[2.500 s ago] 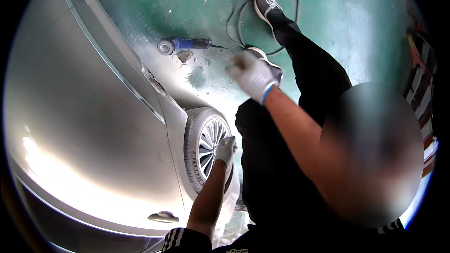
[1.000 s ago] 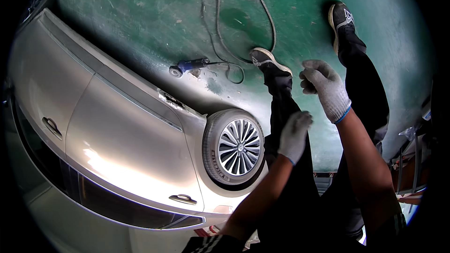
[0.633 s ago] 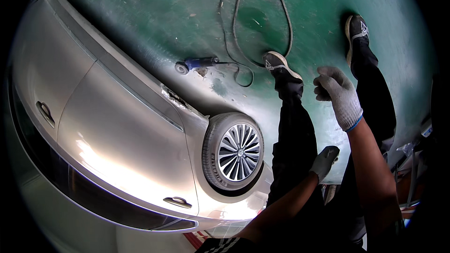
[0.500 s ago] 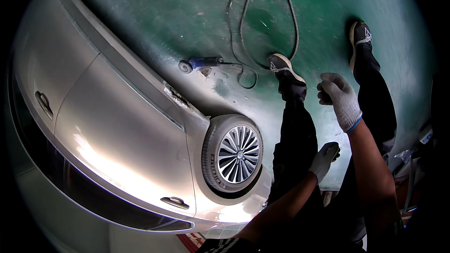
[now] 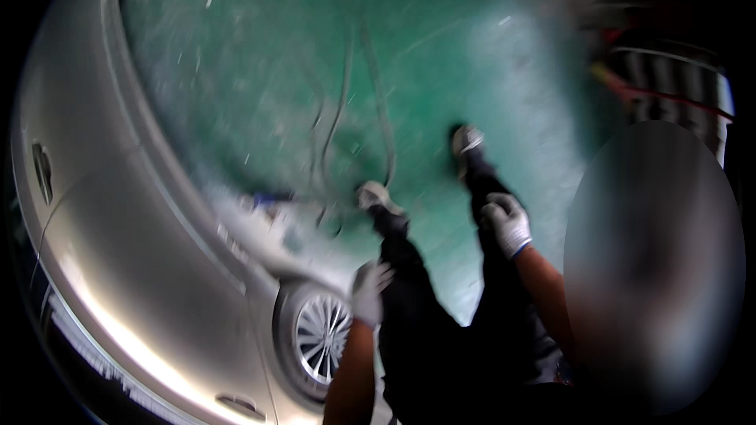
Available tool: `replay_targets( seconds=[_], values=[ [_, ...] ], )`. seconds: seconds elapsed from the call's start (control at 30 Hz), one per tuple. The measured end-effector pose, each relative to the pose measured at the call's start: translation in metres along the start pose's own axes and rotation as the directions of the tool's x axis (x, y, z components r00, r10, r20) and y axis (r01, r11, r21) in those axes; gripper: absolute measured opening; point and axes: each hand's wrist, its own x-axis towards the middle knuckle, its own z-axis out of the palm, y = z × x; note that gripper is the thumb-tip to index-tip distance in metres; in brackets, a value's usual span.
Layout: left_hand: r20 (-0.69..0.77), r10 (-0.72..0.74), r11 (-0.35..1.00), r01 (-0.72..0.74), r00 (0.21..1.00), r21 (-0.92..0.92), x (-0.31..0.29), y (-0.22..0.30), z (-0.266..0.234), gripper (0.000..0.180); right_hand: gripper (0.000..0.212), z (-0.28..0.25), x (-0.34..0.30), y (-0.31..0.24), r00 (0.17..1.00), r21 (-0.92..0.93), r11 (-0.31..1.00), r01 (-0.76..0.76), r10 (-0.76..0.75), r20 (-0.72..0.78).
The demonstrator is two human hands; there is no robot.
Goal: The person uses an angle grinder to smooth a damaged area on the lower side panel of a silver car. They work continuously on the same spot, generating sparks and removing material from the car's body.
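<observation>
My left hand (image 5: 370,293), in a grey-white work glove, is beside my left trouser leg (image 5: 411,279), its fingers apart and pointing toward the leg. Nothing shows in it; blur hides whether it touches the cloth. Near my right knee is my right hand (image 5: 508,223), gloved alike with a blue cuff edge. Its fingers are curled in, and I see nothing held. Just left of my left hand is the car wheel (image 5: 324,337), with a multi-spoke silver rim. The silver-beige car (image 5: 150,260) stretches along the left side, with a damaged strip on its lower edge.
A blue angle grinder (image 5: 272,198) lies on the green floor (image 5: 425,55) near the car sill. Dark hoses or cables (image 5: 346,102) run across the floor to my left shoe (image 5: 376,195). At the far right is a blurred dark rack-like object (image 5: 669,83) with a red strip.
My view has swung to the right, so car, grinder and wheel sit farther left. Both hands have lowered and separated, the left toward my left leg, the right to my right knee.
</observation>
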Motion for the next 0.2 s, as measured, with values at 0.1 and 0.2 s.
replay_targets(
  seconds=[0.1, 0.2],
  values=[
    [-0.072, 0.151, 0.988, -0.149, 0.986, 0.034, -0.012, -0.009, -0.081, 0.028, 0.036, -0.061, -0.055, -0.081, 0.983, -0.058, 0.994, 0.093, -0.101, -0.154],
    [-0.14, 0.113, 0.994, -0.114, 0.984, 0.002, 0.014, -0.019, -0.155, 0.024, 0.037, -0.127, -0.094, -0.114, 0.943, -0.176, 0.97, 0.17, -0.212, -0.257]
  ],
)
